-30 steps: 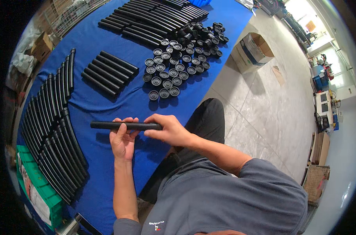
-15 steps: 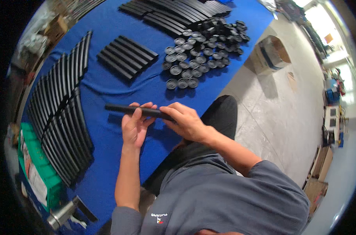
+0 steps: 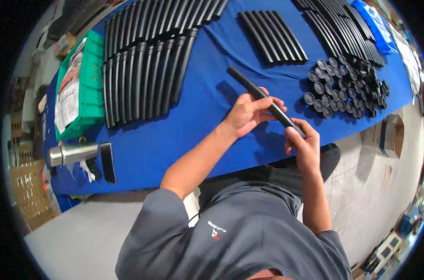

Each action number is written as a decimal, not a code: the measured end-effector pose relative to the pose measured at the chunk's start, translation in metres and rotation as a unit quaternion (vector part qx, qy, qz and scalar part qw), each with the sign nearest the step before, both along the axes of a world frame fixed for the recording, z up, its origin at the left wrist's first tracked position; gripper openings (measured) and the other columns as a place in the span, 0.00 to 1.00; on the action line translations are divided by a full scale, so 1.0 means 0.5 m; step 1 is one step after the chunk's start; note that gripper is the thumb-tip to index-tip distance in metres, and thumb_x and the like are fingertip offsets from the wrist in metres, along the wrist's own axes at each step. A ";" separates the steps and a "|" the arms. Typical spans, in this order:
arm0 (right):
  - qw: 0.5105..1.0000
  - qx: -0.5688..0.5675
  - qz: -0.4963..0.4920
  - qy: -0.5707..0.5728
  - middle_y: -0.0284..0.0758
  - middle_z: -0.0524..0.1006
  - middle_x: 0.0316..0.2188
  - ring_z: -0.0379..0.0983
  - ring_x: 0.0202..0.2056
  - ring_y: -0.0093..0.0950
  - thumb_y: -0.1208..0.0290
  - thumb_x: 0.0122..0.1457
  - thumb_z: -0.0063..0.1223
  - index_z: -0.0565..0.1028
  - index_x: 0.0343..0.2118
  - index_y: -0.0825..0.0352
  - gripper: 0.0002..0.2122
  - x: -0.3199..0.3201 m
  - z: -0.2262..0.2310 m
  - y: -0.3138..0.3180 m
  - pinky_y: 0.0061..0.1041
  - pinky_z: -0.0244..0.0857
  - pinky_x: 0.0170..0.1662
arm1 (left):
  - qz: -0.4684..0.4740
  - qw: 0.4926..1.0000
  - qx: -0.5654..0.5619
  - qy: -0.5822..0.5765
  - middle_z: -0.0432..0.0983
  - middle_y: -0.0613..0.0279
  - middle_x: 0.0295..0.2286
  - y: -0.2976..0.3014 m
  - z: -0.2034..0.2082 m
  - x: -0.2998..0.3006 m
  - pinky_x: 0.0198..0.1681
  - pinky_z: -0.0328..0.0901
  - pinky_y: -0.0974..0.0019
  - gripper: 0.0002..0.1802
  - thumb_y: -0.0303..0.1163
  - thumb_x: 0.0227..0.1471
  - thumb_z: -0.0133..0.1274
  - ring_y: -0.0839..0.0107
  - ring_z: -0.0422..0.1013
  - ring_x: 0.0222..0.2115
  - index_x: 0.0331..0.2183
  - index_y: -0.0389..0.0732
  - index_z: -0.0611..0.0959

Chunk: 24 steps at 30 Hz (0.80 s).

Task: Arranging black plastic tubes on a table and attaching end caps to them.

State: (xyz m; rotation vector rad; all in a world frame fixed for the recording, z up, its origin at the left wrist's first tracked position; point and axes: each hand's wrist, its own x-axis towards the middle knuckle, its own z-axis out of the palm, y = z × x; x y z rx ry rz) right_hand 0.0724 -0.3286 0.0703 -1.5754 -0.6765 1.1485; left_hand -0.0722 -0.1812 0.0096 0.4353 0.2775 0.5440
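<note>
I hold a long black tube [image 3: 249,85] slantwise above the blue-covered table [image 3: 207,107]. My left hand [image 3: 247,114] wraps around its middle. My right hand [image 3: 305,144] pinches the near end of the tube, fingers closed on the tip. The far end of the tube points away to the upper left. A cluster of several round black caps [image 3: 347,86] lies on the cloth just right of my hands.
Rows of long black tubes [image 3: 142,70] lie at the left, a shorter set [image 3: 272,35] at the top middle, more tubes [image 3: 342,23] at the top right. A green crate [image 3: 88,84], a metal flask [image 3: 74,153] and a dark phone [image 3: 108,162] sit near the table's left end. A cardboard box [image 3: 393,135] stands on the floor.
The view has swung, so the table now sits higher and more tilted in the picture. The tube has turned from level to slanted, and my right hand has slid to its near end.
</note>
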 end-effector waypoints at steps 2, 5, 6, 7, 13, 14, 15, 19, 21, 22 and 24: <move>0.996 -0.004 -0.018 0.090 0.30 0.76 0.26 0.69 0.21 0.17 0.72 0.59 0.58 0.74 0.46 0.74 0.14 0.006 -0.002 0.004 0.16 0.63 0.23 | 0.003 1.000 0.010 0.013 0.77 0.46 0.43 -0.005 0.004 0.005 0.48 0.73 0.48 0.11 0.28 0.57 0.56 0.52 0.74 0.48 0.41 0.45 0.72; 0.843 0.207 0.060 -0.493 0.31 0.75 0.27 0.68 0.21 0.18 0.74 0.59 0.57 0.74 0.46 0.72 0.14 0.016 -0.035 0.004 0.16 0.62 0.24 | -0.003 0.999 0.008 0.053 0.78 0.46 0.41 -0.011 0.012 0.007 0.43 0.76 0.49 0.13 0.28 0.56 0.57 0.53 0.76 0.45 0.41 0.45 0.71; 0.844 0.212 0.067 -0.488 0.31 0.75 0.27 0.68 0.21 0.18 0.74 0.59 0.57 0.74 0.46 0.72 0.14 0.018 -0.037 0.004 0.16 0.62 0.24 | -0.001 0.998 0.009 0.059 0.78 0.47 0.40 -0.011 0.015 0.008 0.41 0.77 0.50 0.14 0.28 0.55 0.58 0.53 0.77 0.43 0.40 0.45 0.71; 0.858 0.201 0.069 -0.467 0.31 0.75 0.27 0.67 0.20 0.17 0.74 0.59 0.57 0.75 0.46 0.71 0.13 0.017 -0.039 0.001 0.16 0.62 0.24 | 0.009 0.998 0.008 0.063 0.78 0.47 0.40 -0.009 0.012 0.007 0.41 0.77 0.50 0.14 0.28 0.55 0.58 0.53 0.77 0.43 0.40 0.45 0.71; 0.996 -0.028 -0.003 0.089 0.27 0.72 0.23 0.63 0.18 0.14 0.75 0.58 0.58 0.74 0.47 0.74 0.15 0.005 0.007 -0.003 0.14 0.57 0.21 | -0.017 0.999 0.026 0.033 0.79 0.51 0.39 -0.010 0.010 0.007 0.39 0.77 0.51 0.14 0.27 0.53 0.59 0.54 0.76 0.44 0.38 0.47 0.71; 1.000 -0.021 0.010 0.019 0.26 0.71 0.23 0.62 0.18 0.13 0.75 0.58 0.57 0.73 0.47 0.74 0.15 0.006 0.000 -0.005 0.14 0.55 0.21 | -0.008 0.999 0.018 0.029 0.79 0.52 0.38 -0.013 0.009 0.012 0.39 0.76 0.51 0.14 0.27 0.53 0.59 0.55 0.76 0.44 0.38 0.47 0.71; 0.998 -0.014 0.023 -0.051 0.25 0.70 0.22 0.61 0.18 0.13 0.75 0.58 0.57 0.73 0.48 0.74 0.15 0.009 -0.004 -0.007 0.13 0.54 0.20 | -0.004 0.999 0.017 0.029 0.79 0.52 0.38 -0.013 0.008 0.013 0.39 0.76 0.51 0.14 0.27 0.53 0.59 0.55 0.76 0.44 0.38 0.47 0.71; 0.996 -0.020 0.057 -0.059 0.24 0.68 0.22 0.60 0.17 0.12 0.74 0.58 0.57 0.73 0.48 0.74 0.15 0.012 0.000 -0.001 0.13 0.52 0.19 | -0.011 0.999 0.018 0.025 0.79 0.52 0.38 -0.005 0.005 0.006 0.42 0.75 0.47 0.15 0.26 0.53 0.60 0.54 0.76 0.44 0.38 0.47 0.71; 0.998 -0.027 0.046 -0.033 0.21 0.67 0.20 0.59 0.18 0.11 0.76 0.58 0.57 0.73 0.48 0.74 0.15 0.010 0.004 -0.002 0.13 0.51 0.20 | -0.017 0.999 0.018 0.024 0.79 0.51 0.38 -0.005 0.000 0.005 0.43 0.74 0.45 0.15 0.26 0.52 0.60 0.53 0.76 0.44 0.38 0.47 0.71; 0.998 -0.027 0.048 -0.034 0.21 0.67 0.20 0.59 0.18 0.11 0.76 0.58 0.57 0.73 0.48 0.74 0.15 0.010 0.005 -0.002 0.13 0.51 0.20 | -0.019 1.000 0.007 0.007 0.79 0.50 0.38 -0.005 -0.002 0.007 0.44 0.74 0.44 0.15 0.26 0.52 0.60 0.52 0.76 0.44 0.38 0.47 0.70; 0.998 -0.027 0.052 -0.036 0.21 0.67 0.20 0.59 0.18 0.11 0.76 0.58 0.57 0.73 0.48 0.74 0.15 0.011 0.008 -0.003 0.13 0.50 0.20 | -0.018 1.000 -0.003 -0.011 0.79 0.49 0.38 -0.006 -0.003 0.009 0.44 0.74 0.44 0.15 0.25 0.52 0.60 0.51 0.76 0.44 0.38 0.47 0.70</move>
